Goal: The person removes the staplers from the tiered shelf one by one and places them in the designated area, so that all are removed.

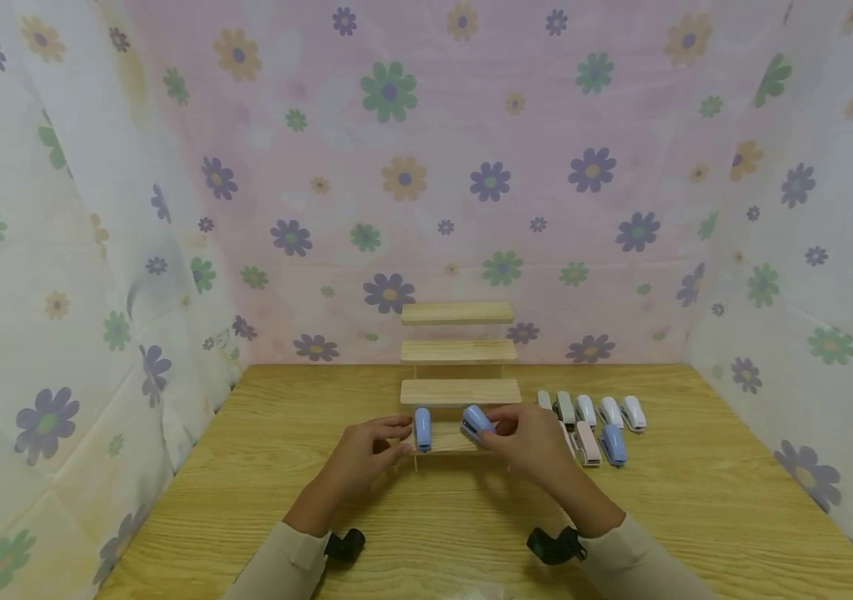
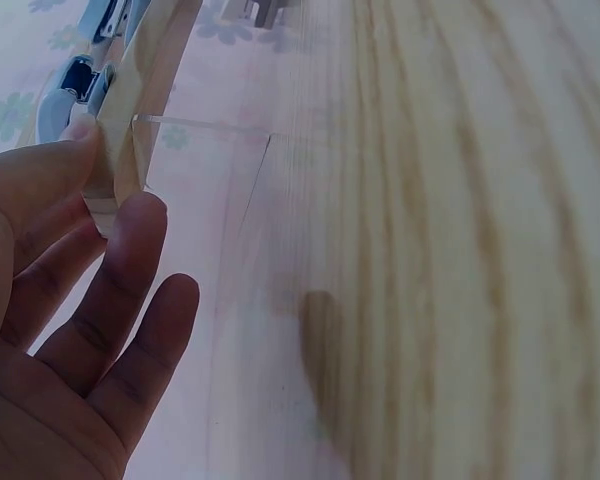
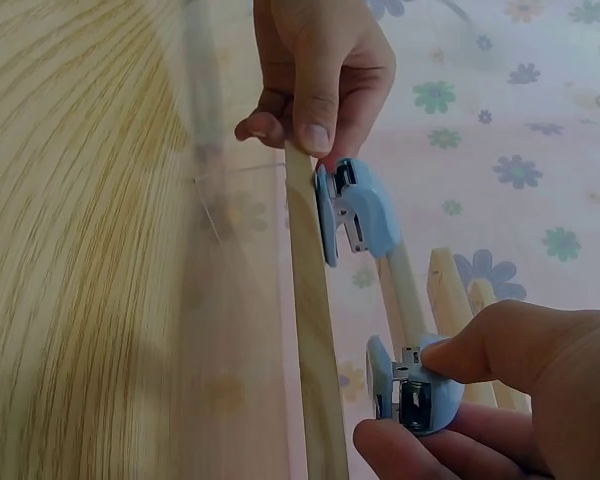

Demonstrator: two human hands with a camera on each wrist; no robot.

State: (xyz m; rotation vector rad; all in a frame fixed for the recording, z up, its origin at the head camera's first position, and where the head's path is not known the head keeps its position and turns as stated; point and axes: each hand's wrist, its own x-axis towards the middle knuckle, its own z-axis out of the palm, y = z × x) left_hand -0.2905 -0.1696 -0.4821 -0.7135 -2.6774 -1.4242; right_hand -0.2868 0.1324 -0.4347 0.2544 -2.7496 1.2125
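Note:
A small blue stapler sits on the left end of the lowest step of a wooden tiered stand. My left hand pinches that end of the step, thumb beside the stapler and fingers beneath; the left wrist view shows its other fingers loosely bent. Farther right, my right hand holds a second blue stapler between thumb and fingers, tilted, close over the same step. In the right wrist view the first stapler stands near the left thumb.
Three higher wooden steps rise behind. Right of the stand, several staplers lie in two rows on the wood-grain table: grey-green and white ones behind, pink ones and a blue one in front. Flowered cloth encloses the table's back and sides.

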